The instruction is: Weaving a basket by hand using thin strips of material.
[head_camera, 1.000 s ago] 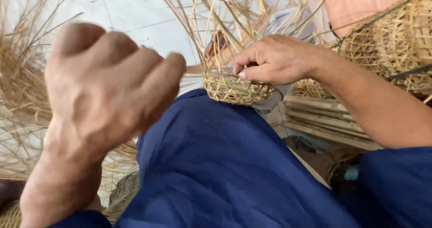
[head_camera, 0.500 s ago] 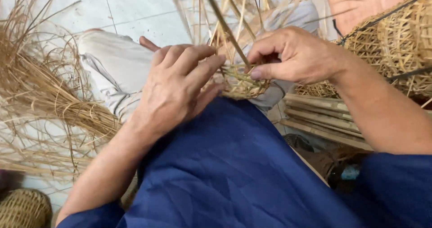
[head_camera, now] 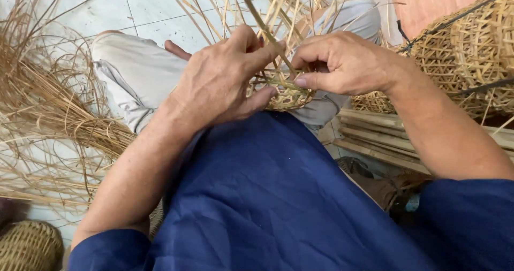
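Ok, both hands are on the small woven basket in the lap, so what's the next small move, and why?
Probably bend the long tan upright strip down and tuck it into the rim. The left hand steadies the small woven straw-coloured basket, the right hand pinches at its rim where that strip meets it, and many strips stand loose above.

No packages, labels, signs or screens anywhere in view.
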